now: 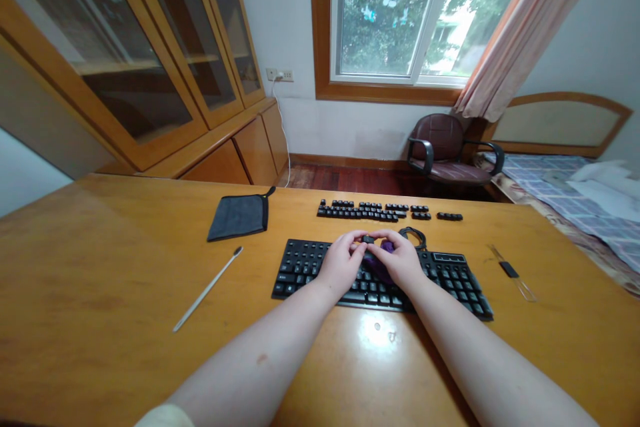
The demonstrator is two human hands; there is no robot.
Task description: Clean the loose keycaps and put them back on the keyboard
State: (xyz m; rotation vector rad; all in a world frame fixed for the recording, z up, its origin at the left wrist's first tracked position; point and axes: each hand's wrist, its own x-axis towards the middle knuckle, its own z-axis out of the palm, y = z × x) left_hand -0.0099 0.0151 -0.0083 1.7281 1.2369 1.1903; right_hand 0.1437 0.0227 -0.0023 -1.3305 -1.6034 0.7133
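Note:
Above the black keyboard point(303, 267), my left hand point(341, 260) and my right hand point(404, 261) meet with their fingertips closed around a small black keycap point(367, 239). A crumpled purple cloth point(379, 271) hangs from under my right fingers over the middle keys. The upper part of the keyboard shows small raised spots where keycaps are off, while its lower rows and number pad carry keys. Loose black keycaps point(357, 213) lie in rows on the desk beyond it. My hands hide the keyboard's centre.
On the desk point(125, 293) to the left are a folded dark grey cloth point(239, 216) and a long thin white-handled brush point(206, 291). A wire keycap puller point(509, 269) lies at the right. A coiled black cable point(414, 235) sits behind the keyboard. An armchair point(443, 147) stands past the desk.

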